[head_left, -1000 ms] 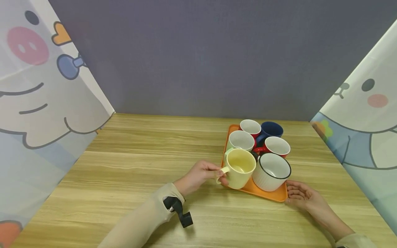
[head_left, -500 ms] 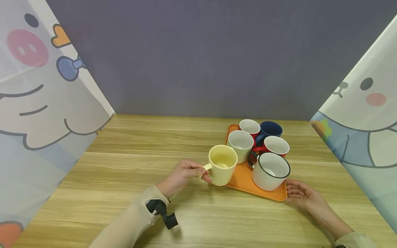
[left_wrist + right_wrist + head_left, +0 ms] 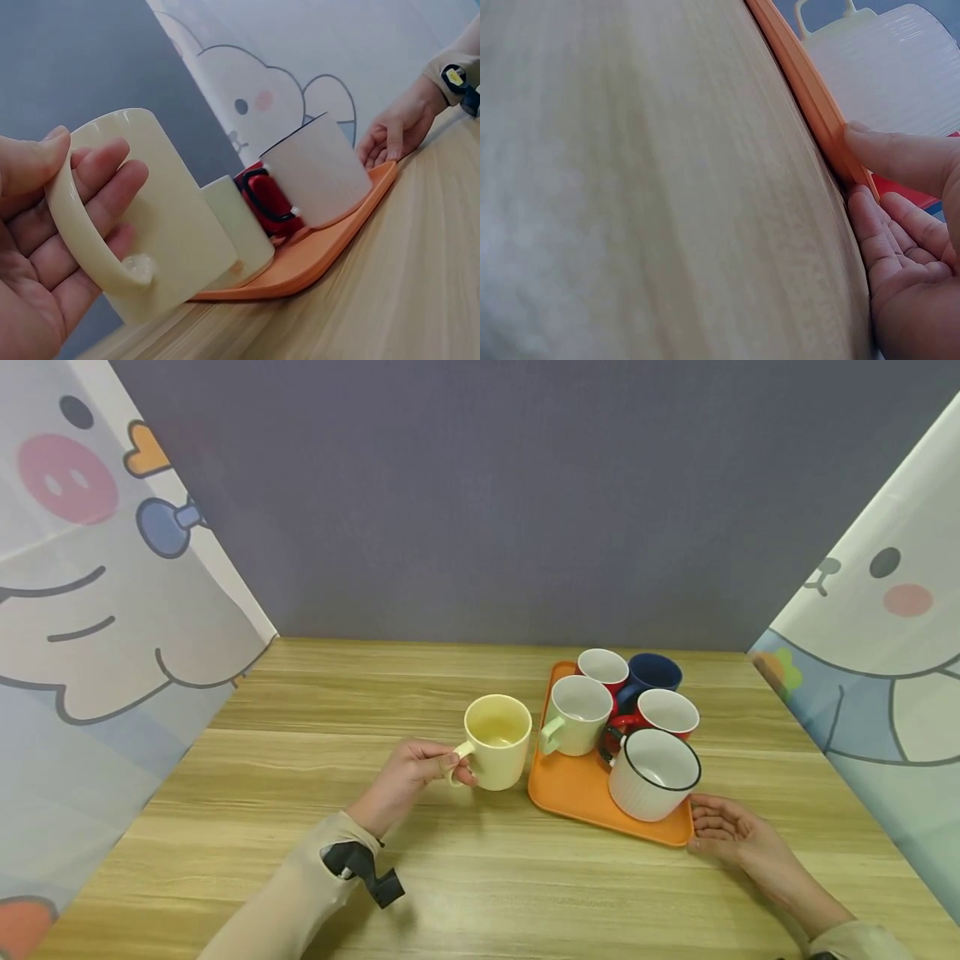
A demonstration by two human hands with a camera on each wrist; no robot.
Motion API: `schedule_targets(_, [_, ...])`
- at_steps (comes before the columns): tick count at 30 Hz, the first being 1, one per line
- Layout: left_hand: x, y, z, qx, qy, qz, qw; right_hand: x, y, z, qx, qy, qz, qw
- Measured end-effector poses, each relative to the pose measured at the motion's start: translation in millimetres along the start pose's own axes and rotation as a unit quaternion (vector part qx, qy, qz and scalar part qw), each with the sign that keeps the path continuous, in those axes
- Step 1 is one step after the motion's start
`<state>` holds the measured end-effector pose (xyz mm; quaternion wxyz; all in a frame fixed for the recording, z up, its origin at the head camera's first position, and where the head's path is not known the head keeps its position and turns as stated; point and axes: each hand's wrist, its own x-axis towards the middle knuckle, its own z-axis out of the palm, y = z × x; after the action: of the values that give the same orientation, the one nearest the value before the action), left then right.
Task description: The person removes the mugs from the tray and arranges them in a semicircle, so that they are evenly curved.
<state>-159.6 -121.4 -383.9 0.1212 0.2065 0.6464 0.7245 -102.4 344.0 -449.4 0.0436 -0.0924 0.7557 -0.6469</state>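
My left hand (image 3: 411, 774) holds a pale yellow mug (image 3: 498, 747) by its handle, with fingers through the loop in the left wrist view. The mug is upright, left of an orange tray (image 3: 577, 793). At the tray's near right corner, my right hand (image 3: 738, 843) grips the rim, thumb (image 3: 900, 154) on top and fingers curled beside it. On the tray stand a ribbed white mug with a black rim (image 3: 651, 785), a pale green mug (image 3: 577, 727), two red mugs with white insides, one at the back (image 3: 602, 667) and one at the right (image 3: 669, 713), and a dark blue mug (image 3: 654, 675).
The wooden table (image 3: 300, 710) runs back to a grey panel (image 3: 480, 502). Cartoon-printed cloths stand at the left (image 3: 112, 568) and right (image 3: 900, 635). A black wrist mount (image 3: 363, 868) sticks out from the left sleeve.
My left hand has carried the yellow mug left, away from the tray, baring the tray's near left corner and the pale green mug's handle. The right hand stays at the tray corner.
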Motion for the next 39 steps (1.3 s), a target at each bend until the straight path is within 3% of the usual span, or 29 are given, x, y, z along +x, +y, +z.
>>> schedule_targets(11, [10.7,-7.0,-14.4,-0.023,0.050,-0.004,0.9985,0.6,-1.0,0.0,-0.002,0.001,0.010,1.0000])
schedule_targets(20, [22.0,-15.1,-25.1,-0.017,0.094,-0.020,0.9953,0.3,0.6,0.0,0.002,0.003,-0.002,1.0000])
schedule_targets(29, [33.1,-20.7,-37.1,-0.014,0.123,-0.017,0.9922,-2.3,-3.4,0.5,-0.030,0.004,0.015,0.9994])
schedule_targets(39, [43.7,-23.3,-46.4,-0.012,0.151,-0.015,0.9884,-2.5,-2.2,1.4,-0.027,0.007,0.014,0.9995])
